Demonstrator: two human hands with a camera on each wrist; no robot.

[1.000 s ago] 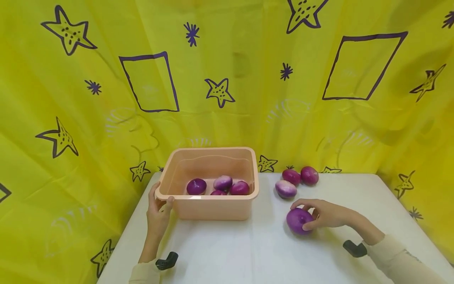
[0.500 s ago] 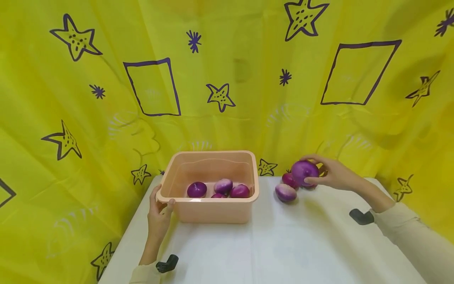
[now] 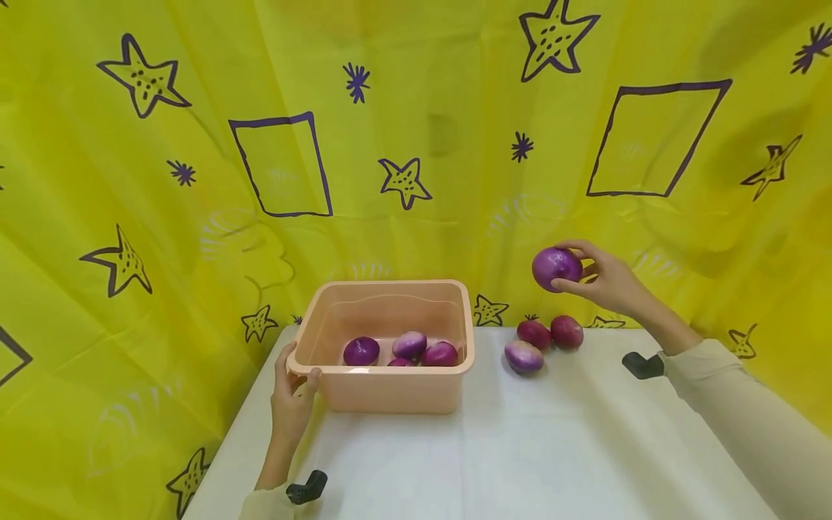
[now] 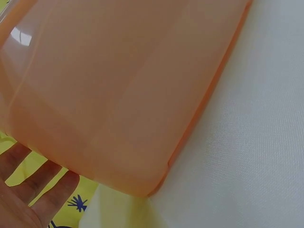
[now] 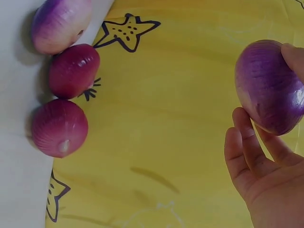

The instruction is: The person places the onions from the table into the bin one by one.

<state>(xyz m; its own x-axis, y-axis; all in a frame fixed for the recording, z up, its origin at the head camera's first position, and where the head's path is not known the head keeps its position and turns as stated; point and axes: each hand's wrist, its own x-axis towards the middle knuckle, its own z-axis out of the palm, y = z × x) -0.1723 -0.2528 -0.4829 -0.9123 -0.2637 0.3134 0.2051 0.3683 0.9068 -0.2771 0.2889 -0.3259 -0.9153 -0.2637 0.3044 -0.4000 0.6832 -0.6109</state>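
Observation:
My right hand (image 3: 604, 282) pinches a large purple onion (image 3: 556, 269) between thumb and fingers, up in front of the curtain and well above the table. In the right wrist view the same onion (image 5: 268, 88) shows smooth, shiny skin. At the left, my left hand (image 3: 291, 404) grips the near left corner of a peach plastic bin (image 3: 390, 390), thumb at the front rim. Several onions lie in the bin, among them a dark purple onion (image 3: 361, 351). Below the raised onion, a pale purple onion (image 3: 523, 356) and two redder onions (image 3: 534, 334) rest close together on the table.
The white-covered table (image 3: 416, 462) ends at a yellow curtain (image 3: 442, 217) with star and frame drawings, hanging behind and along both sides. The bin stands near the table's back edge, left of the loose onions.
My right hand has lifted the large purple onion off the table, up and away past the three loose onions. The left hand keeps its grip on the bin.

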